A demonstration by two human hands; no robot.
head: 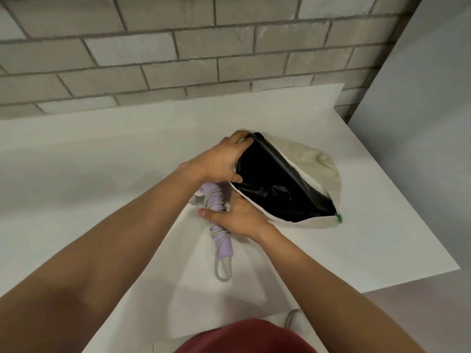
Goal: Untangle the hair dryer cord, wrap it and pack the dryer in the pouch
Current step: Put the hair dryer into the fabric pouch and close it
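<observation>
A lilac hair dryer (219,220) lies on the white table (102,161) with its grey cord (221,270) wound around the handle; a loop sticks out at the near end. My right hand (237,217) grips the dryer near its upper part, by the pouch mouth. The beige pouch (313,159) with black lining (270,179) lies to the right, its mouth held wide. My left hand (219,159) holds the far edge of that opening. The dryer's head is hidden under my hands.
A grey brick wall (178,47) runs behind the table. The table's right edge (407,205) drops off beside a pale wall. My red garment (244,337) shows at the bottom, with a shoe (295,322) on the floor.
</observation>
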